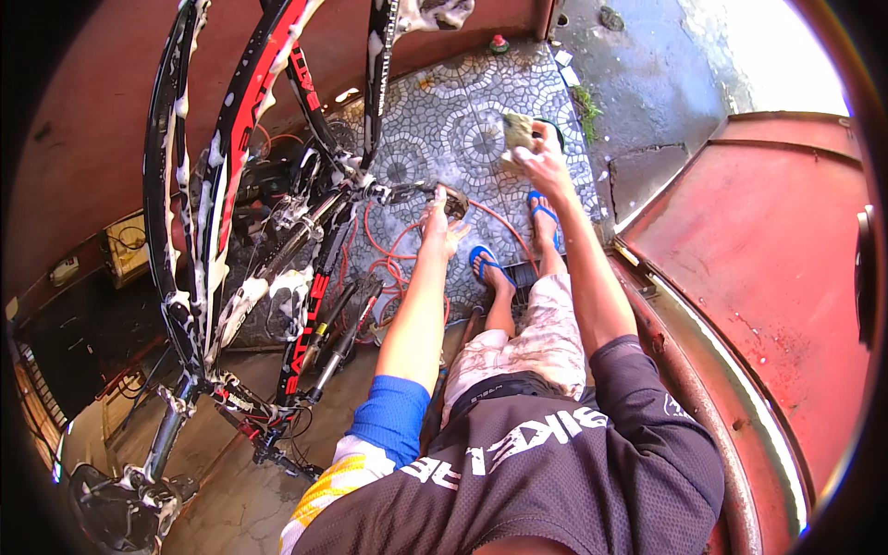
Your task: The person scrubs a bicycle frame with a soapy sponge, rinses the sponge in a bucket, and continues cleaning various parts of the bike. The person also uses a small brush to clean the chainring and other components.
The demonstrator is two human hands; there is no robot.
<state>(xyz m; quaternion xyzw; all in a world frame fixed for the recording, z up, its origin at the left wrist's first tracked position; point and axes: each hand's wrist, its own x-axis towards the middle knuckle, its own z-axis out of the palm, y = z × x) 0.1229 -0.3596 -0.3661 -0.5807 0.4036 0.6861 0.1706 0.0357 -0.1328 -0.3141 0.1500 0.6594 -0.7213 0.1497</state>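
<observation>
A black and red bicycle frame (242, 139) streaked with white foam stands on my left, filling much of that side. My right hand (548, 168) is raised over the tiled floor, its fingers closed around a yellowish-green sponge (518, 132). Lower and to the left, my left hand (442, 233) has its fingers spread, palm turned up. Beside its fingertips is a brownish pedal (455, 202) at the end of the crank arm (407, 192); whether the hand touches it I cannot tell. A dark green rounded thing (558, 131) shows partly behind my right hand.
An orange hose (393, 259) coils over the patterned tiles (435, 120) near my feet in blue flip-flops (487, 264). Red metal panels (777, 240) rise at the right. A small red and green object (499, 43) sits at the floor's far edge.
</observation>
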